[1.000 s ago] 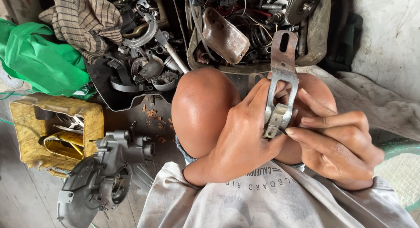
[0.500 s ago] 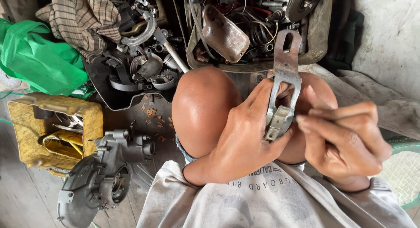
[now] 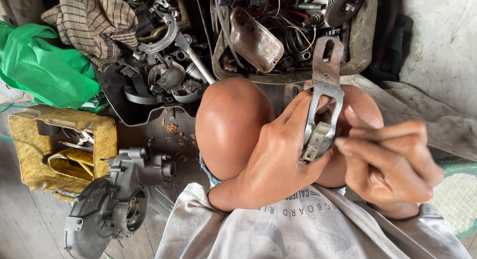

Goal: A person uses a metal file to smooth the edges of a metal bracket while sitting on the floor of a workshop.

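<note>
1. Above the knees, the left hand point(image 3: 278, 159) grips the metal bracket point(image 3: 323, 105) upright, fingers closed around its lower clamp end to steady it.
2. The right hand point(image 3: 392, 169), fingers curled together and holding nothing visible, touches the bracket's lower end.

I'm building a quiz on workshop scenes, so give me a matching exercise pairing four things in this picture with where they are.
Things:
1. metal bracket
2. green bag
3. grey engine casing
4. checked cloth

Places:
A. top left, above the tray of metal parts
B. held in the left hand, over the knees
C. lower left, on the floor beside the yellow container
D. far left edge, above the yellow container

Pairs: 1-B, 2-D, 3-C, 4-A
</note>
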